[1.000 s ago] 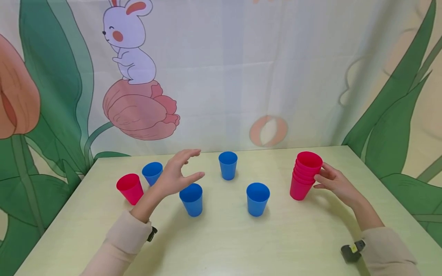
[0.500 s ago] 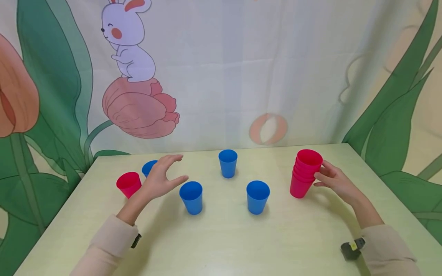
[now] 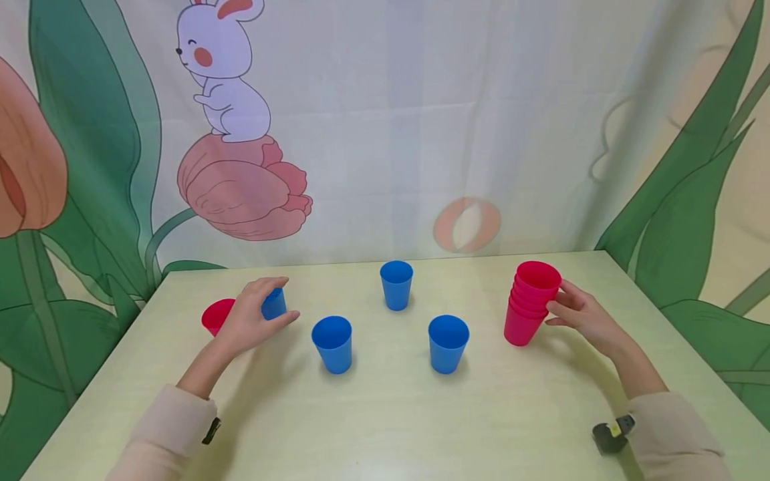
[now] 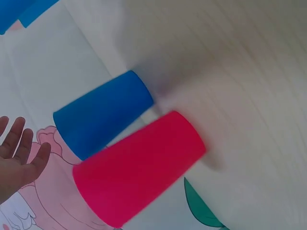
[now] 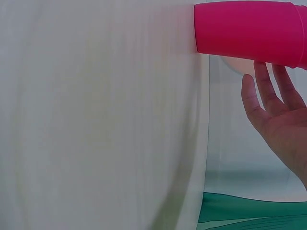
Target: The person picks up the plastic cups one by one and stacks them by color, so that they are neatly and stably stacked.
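Observation:
My left hand (image 3: pixel 249 321) hovers over the table's left side, fingers spread and holding nothing. In the head view it partly covers a red cup (image 3: pixel 215 315) and a blue cup (image 3: pixel 274 305). The left wrist view shows that blue cup (image 4: pixel 103 115) beside the red cup (image 4: pixel 139 167), with the hand (image 4: pixel 21 160) apart from both. At the right, my right hand (image 3: pixel 583 317) holds the side of an upright stack of red cups (image 3: pixel 532 304). Its fingertips reach behind the stack in the right wrist view, where the thumb is hidden.
Three more blue cups stand mouth up: one at front left (image 3: pixel 333 344), one at front right (image 3: pixel 448 344) and one at the back (image 3: pixel 396 286). A printed cloth (image 3: pixel 355 133) hangs behind the pale table (image 3: pixel 385 427).
My left hand has moved left, away from the front left blue cup, to the red cup and the blue cup at the left. The right hand and the stack have stayed put.

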`<state>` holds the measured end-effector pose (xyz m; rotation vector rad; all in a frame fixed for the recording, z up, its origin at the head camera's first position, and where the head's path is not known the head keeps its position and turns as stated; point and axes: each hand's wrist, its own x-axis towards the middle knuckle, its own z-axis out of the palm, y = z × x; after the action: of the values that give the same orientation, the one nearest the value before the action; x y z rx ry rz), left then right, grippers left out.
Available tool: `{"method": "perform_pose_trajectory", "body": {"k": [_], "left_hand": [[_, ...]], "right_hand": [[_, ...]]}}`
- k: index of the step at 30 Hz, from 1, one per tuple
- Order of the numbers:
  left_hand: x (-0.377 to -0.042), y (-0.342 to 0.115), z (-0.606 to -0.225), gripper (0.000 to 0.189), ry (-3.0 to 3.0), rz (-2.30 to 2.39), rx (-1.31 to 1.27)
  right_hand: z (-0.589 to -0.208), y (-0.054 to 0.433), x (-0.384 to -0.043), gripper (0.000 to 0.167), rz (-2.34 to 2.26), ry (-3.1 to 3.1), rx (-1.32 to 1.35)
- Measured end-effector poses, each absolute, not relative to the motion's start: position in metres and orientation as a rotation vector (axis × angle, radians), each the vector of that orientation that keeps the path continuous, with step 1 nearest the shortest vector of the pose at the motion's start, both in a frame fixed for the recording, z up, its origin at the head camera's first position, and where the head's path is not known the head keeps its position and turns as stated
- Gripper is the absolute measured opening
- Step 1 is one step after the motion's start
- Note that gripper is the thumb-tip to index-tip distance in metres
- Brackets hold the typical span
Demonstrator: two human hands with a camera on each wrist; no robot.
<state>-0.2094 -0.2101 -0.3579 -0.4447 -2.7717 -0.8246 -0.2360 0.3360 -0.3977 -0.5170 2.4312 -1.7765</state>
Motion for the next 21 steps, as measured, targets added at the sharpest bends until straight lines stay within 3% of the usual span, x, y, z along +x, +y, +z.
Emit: {"method": "perform_pose_trajectory", "body": {"k": [8, 21], "left_hand": [[-0.208, -0.231, -0.361, 0.063, -2.784, -0.752, -0.388], [-0.208, -0.277, -0.372, 0.075, -2.821, -0.729, -0.174]], "right_hand": [[-0.397, 0.336, -0.236, 0.054, -1.783, 2.425, -0.527], [-0.397, 0.336, -0.235, 0.054, -1.779, 2.423, -0.509]]}}
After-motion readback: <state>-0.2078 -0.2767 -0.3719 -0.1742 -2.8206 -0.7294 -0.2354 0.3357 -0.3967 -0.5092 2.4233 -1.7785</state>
